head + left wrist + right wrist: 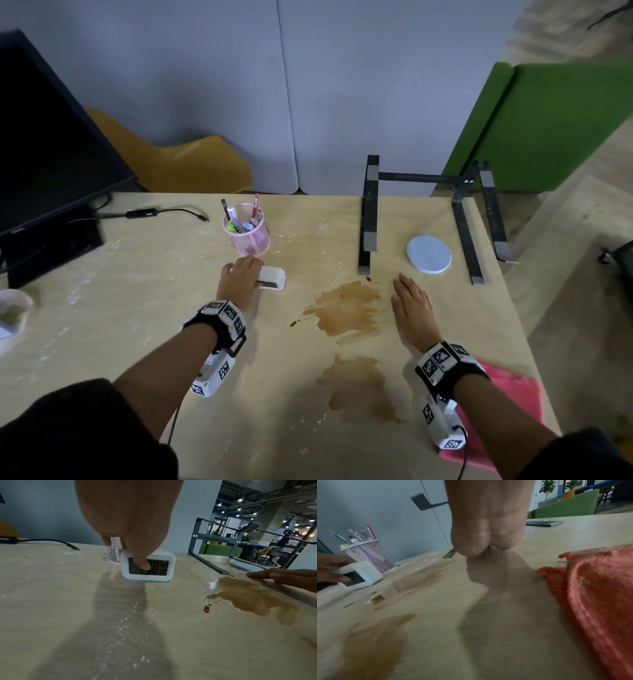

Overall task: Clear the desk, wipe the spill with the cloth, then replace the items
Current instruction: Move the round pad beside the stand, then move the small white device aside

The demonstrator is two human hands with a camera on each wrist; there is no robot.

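A: Head view?

B: My left hand (239, 279) grips the white digital clock (273, 278), thumb over the display, just in front of the pink mesh pen cup (249, 236). My right hand (412, 305) lies flat, fingers straight, on the desk (137, 308) just right of the brown spill (346, 311). A second patch of spill sits nearer me. Pink cloth (507, 404) is at the near right edge, partly under my right forearm. Black laptop stand (368, 212) at the back right, round white pad (429, 254) between its legs. Monitor (51, 144) far left.

A: Left wrist?

B: Thumb (142, 562) presses the clock's screen, fingers curl over the top. Clock touches the desk, cup right behind it. Spill lies to the right, apart from the clock.

A: Right wrist?

B: Blurry. Palm down on bare desk, holding nothing. Cloth beside it on the right, spill on the left.
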